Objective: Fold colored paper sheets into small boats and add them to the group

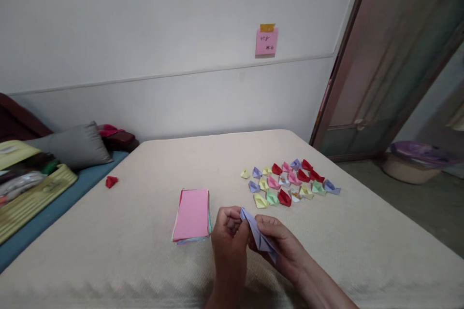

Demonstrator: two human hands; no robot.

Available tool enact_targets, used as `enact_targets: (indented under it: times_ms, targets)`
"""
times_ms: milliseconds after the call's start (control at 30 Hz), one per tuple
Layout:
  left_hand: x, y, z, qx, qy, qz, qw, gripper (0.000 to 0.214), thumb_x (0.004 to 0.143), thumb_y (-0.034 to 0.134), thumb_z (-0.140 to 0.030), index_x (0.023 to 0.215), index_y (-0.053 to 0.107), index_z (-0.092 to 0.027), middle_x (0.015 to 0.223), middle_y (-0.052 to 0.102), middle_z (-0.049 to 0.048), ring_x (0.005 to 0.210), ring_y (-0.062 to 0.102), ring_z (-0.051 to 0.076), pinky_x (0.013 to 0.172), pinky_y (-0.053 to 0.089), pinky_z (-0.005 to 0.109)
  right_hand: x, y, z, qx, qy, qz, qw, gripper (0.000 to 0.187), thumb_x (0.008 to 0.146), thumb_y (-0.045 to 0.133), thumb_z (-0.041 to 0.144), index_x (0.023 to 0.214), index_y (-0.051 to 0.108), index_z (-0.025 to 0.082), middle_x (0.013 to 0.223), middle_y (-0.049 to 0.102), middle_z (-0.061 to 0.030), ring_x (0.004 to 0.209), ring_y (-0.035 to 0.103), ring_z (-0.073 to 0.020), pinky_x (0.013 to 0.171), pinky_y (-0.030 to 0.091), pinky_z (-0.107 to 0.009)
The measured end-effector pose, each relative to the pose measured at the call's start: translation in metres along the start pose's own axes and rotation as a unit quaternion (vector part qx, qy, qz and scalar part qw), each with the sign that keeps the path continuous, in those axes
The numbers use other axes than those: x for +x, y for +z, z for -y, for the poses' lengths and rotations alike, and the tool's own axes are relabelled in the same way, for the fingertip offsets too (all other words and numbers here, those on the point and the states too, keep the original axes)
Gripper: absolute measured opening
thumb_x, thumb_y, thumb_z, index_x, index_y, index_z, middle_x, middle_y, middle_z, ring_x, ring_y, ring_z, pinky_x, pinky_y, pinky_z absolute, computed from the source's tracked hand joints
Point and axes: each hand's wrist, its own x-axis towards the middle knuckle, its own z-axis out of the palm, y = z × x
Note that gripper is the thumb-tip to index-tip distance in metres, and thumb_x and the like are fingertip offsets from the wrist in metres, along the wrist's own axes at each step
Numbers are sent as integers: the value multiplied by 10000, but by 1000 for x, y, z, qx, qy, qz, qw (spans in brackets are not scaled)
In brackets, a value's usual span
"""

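Observation:
A folded lavender paper is held tilted above the near part of the table, between both hands. My left hand pinches its upper left end, thumb laid over the folds. My right hand grips the paper's right side, with the thumb on top and the other fingers partly hidden behind it. To the left of my hands lies a stack of coloured paper sheets, pink on top. Beyond my right hand sit several small folded paper boats in rows, in red, pink, yellow, green, lavender and white.
A single red folded paper piece lies at the table's left edge. The cream-covered table reaches the white wall, where a pink note is taped. At left are a grey cushion and a yellow basket; a tub stands on the floor at right.

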Motion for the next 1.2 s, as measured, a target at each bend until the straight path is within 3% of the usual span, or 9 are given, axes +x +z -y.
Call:
enact_targets:
  times_ms: [133,267,367,500,733,900,1100,1200]
  targets:
    - [-2,-2,6,62,77,-21,995,72,734,612,-144,715,587,-209,911,621,20,848,589,168,729,451,257,1,-1,-3,23,-3,11,1000,261,622,752,212,539,515,140,479,492,40,437,403,-70,474,295,-206]
    - [-1,-3,4,114,103,-8,988,90,775,578,-163,713,633,-200,900,625,42,895,579,190,780,442,278,-1,2,-3,33,-6,8,999,256,613,756,204,538,522,136,484,505,37,441,414,-71,477,307,-204]
    - [0,-3,0,99,80,-16,992,94,781,585,-191,699,630,-192,898,630,43,908,572,190,788,436,271,-1,4,-2,30,-9,2,999,252,616,754,211,535,528,135,479,517,33,442,422,-72,485,319,-205]
    - [3,-4,0,37,3,-35,999,37,753,630,-217,746,610,-187,850,626,17,800,573,155,710,441,244,-1,4,-2,14,2,10,1000,255,611,750,218,527,521,141,454,513,37,419,405,-67,466,303,-204]
    - [9,-11,-3,-14,-90,30,995,155,767,624,-299,800,626,-147,651,542,-17,617,491,112,591,399,221,-2,6,-1,-17,10,-6,1000,193,585,742,214,561,572,125,468,549,19,422,456,-81,445,296,-196]
    - [11,-14,-10,38,-88,77,992,181,764,595,-298,679,619,-140,620,512,-15,604,467,117,578,377,223,-1,6,2,-36,11,-20,999,173,562,732,218,559,590,119,460,565,1,404,463,-88,412,281,-190]
    - [14,-13,-9,134,-12,36,990,161,700,565,-158,541,548,-144,793,599,34,673,486,126,609,368,230,-1,3,-1,-45,19,-20,999,173,574,723,204,537,574,123,444,537,11,390,438,-80,416,280,-193]
    - [15,-14,-4,100,-56,58,992,26,645,585,-127,628,584,-147,646,546,-17,559,420,98,545,335,222,0,1,-1,-52,12,-25,998,183,591,716,226,540,572,126,440,521,17,386,412,-74,411,248,-195]
